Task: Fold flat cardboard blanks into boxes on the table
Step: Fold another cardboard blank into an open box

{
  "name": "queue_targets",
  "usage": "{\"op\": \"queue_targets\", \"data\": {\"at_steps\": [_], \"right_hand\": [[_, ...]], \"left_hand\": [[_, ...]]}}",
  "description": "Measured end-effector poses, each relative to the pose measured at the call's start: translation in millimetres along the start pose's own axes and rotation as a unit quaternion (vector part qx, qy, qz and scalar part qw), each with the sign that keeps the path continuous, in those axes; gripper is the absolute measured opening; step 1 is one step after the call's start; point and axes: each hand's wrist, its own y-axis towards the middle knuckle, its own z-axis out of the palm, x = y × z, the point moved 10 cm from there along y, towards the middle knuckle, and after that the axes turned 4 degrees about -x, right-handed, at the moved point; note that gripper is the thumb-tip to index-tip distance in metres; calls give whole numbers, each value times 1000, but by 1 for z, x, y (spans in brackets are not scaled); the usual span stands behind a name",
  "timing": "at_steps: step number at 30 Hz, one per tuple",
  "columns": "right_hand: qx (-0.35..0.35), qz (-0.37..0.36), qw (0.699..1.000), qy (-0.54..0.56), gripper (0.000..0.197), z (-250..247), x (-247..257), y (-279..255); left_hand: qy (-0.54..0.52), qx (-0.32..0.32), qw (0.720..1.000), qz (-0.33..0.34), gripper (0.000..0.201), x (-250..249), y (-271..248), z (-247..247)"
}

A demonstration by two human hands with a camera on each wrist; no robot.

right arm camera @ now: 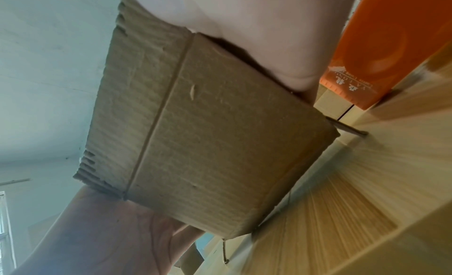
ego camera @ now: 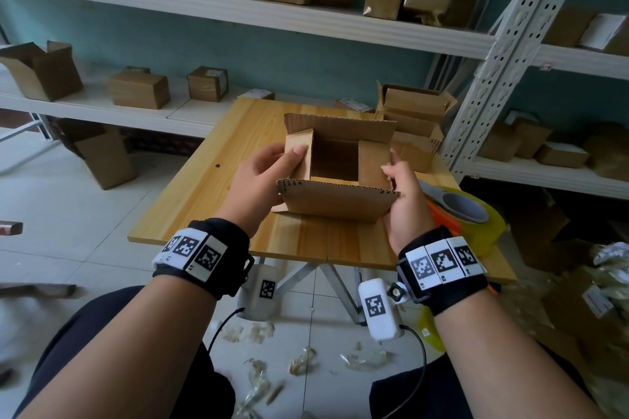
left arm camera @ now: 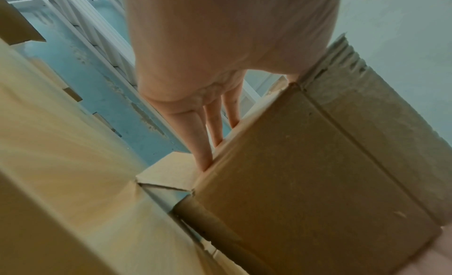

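Box (ego camera: 335, 177) stands open on the table (ego camera: 204, 194); your left hand (ego camera: 263, 173) and right hand (ego camera: 403, 194) grip its 9 and 3 o'clock sides. Next, fold the flaps inward.

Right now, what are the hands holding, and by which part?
Both hold one open cardboard box: the left hand pinches its left end flap, the right hand grips its right end.

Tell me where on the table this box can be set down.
Free: the left half of the wooden table, between its left edge and the left hand, and the front strip below the held box. Crowded: the far right corner with open boxes, and the tape dispenser beside the right hand.
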Motion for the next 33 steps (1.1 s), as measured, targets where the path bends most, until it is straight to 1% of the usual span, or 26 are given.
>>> {"op": "queue_targets", "data": {"at_steps": [2, 4, 9, 10, 13, 15, 17, 19, 21, 23, 24, 29, 31, 33], "right_hand": [[4, -15, 1000, 0, 49, -2, 2, 3], [17, -27, 999, -7, 46, 1, 8, -2], [17, -43, 999, 6, 36, -5, 2, -12], [11, -49, 999, 3, 37, -7, 3, -12], [11, -54, 998, -13, 51, -8, 3, -10], [10, -57, 998, -31, 56, -8, 2, -8], [6, -60, 998, -35, 73, -10, 1, -5], [-4, -63, 997, -40, 82, -11, 1, -6], [-9, -66, 997, -43, 79, -11, 5, -10], [-12, -70, 997, -39, 65, -10, 7, -11], [-12, -74, 996, -39, 62, -10, 9, -12], [-9, -118, 992, -42, 74, -10, 21, -14], [-9, -125, 991, -39, 74, -11, 23, -14], [-6, -121, 992, -38, 70, -11, 23, -14]], "left_hand": [[-6, -1, 1000, -6, 30, 0, 0, 0], [-17, -6, 1000, -17, 27, 2, 0, 0], [-32, -10, 999, -29, 29, 5, 0, 0], [-35, -9, 999, -30, 30, 5, 0, 0], [-37, -4, 999, -35, 30, 4, 0, 2], [-38, -5, 998, -43, 31, 7, -1, 1], [-40, -3, 998, -48, 30, 8, -1, 2], [-43, 1, 998, -50, 30, 8, -1, 3], [-43, 3, 998, -51, 31, 9, -1, 3], [-45, 3, 998, -53, 33, 9, -1, 4], [-46, 2, 998, -53, 34, 10, 0, 4], [-45, 14, 998, -51, 38, 11, 0, 5], [-43, 17, 998, -45, 34, 11, 0, 6], [-42, 16, 998, -40, 31, 11, 0, 7]]}}
